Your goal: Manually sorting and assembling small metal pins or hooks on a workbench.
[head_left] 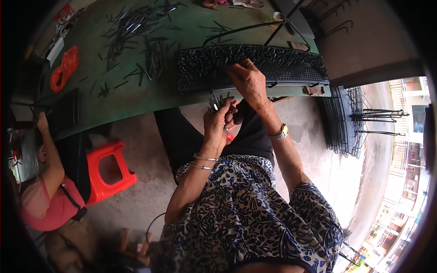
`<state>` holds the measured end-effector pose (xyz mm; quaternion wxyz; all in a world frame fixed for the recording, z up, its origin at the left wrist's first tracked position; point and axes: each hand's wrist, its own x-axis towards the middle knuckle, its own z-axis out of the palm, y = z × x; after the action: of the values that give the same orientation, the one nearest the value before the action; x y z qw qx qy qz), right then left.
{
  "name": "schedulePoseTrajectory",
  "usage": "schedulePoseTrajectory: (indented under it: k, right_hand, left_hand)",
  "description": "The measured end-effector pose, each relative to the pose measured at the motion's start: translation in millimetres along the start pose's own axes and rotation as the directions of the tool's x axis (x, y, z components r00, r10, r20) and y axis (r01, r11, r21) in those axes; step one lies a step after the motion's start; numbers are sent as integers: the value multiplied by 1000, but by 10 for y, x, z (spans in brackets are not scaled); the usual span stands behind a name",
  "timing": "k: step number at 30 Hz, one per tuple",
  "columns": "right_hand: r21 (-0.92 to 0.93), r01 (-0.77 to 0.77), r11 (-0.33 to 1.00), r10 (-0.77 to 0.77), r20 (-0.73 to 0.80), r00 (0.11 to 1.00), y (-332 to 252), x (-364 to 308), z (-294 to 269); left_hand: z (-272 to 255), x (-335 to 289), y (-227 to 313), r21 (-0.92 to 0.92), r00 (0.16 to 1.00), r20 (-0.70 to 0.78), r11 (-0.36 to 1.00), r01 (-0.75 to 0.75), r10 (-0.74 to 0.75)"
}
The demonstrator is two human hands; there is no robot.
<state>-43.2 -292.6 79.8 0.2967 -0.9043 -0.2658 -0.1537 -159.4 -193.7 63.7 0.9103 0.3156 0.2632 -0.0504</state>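
Note:
My left hand (218,119) is closed round a bundle of thin, short dark sticks (215,105), whose ends poke out past the fingers, some shining. It is held just off the table's near edge. Over the black perforated rack (291,77) on the table, my right hand (250,84) has its fingertips pinched together among the upright sticks (205,59) standing in the holes. Whatever lies between those fingertips is too small to make out. Sticks crowd much of the rack, while bare holes show along its near right part. Black metal rods rise from behind it.
Loose dark sticks (136,22) lie heaped and scattered over the green table (123,100). A looped orange-red object (66,68) rests at its left. Below stands a red stool (93,182), beside a co-worker in pink (54,204). Stacked black wire racks (343,120) stand at right.

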Motion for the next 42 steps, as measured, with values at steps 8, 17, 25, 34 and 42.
schedulePoseTrajectory:
  k: [8,17,25,34,42]
  right_hand:
    - [-20,-55,998,54,-19,998,-18,-64,-15]
    - [329,-202,922,112,272,956,-139,-264,-197]
    - [280,-28,960,97,-234,967,-203,-3,-17]
    - [77,53,996,-44,-116,992,-187,-36,216]
    - [356,-259,898,112,384,917,-151,-130,-231]
  left_hand:
    - [33,4,18,-28,1000,-26,1000,-3,2]
    - [6,37,-9,7,999,0,999,-41,41]
    - [-61,71,-13,-76,999,35,997,0,2]
    - [-118,83,5,-77,998,53,997,-30,34]
    - [-73,4,15,-47,997,16,996,-81,82]
